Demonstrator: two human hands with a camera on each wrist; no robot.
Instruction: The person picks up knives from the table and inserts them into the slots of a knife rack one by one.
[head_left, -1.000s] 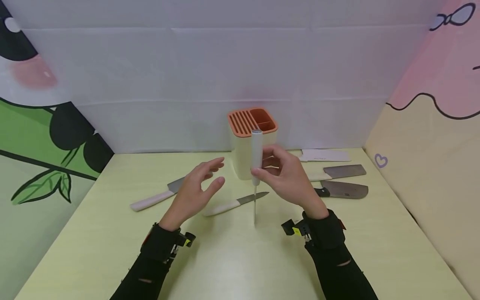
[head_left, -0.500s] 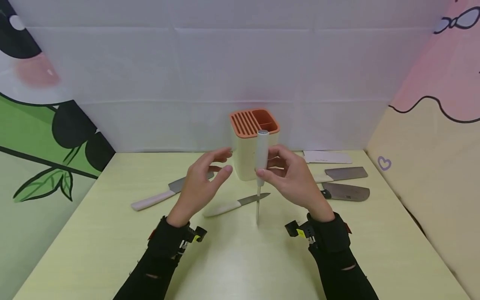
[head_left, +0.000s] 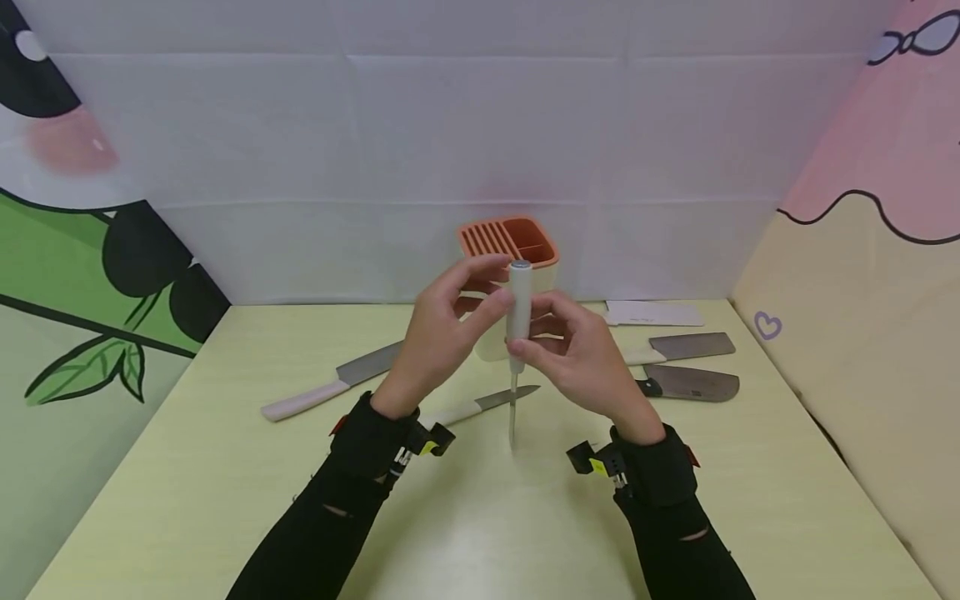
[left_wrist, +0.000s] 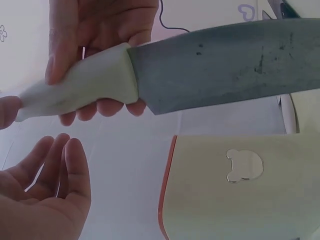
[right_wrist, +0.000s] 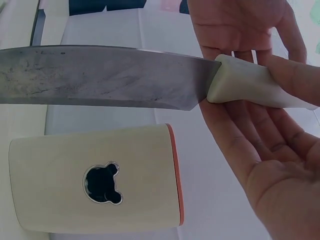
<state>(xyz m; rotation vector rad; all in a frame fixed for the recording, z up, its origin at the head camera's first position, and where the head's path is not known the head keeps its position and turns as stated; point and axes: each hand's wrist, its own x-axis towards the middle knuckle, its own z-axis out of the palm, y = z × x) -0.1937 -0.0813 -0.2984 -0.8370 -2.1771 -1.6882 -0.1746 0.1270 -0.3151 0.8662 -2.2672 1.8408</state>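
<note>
Knife point(head_left: 521, 287) is upright, blade downward, over the middle of the surface point(head_left: 480, 533), before an orange-topped holder point(right_wrist: 145, 175) standing at the far edge. Right hand point(head_left: 581, 354) grasps the handle between thumb and fingers. Left hand point(head_left: 446, 321) is unclenched, fingers loosely extended, thumb at the upper handle; firm contact cannot be confirmed. Small knife point(head_left: 501, 398) lies beyond the upright blade. Black-handled cleaver point(head_left: 693, 382) lies toward the right edge; pale-handled cleaver point(head_left: 332, 391) lies toward the left edge.
</note>
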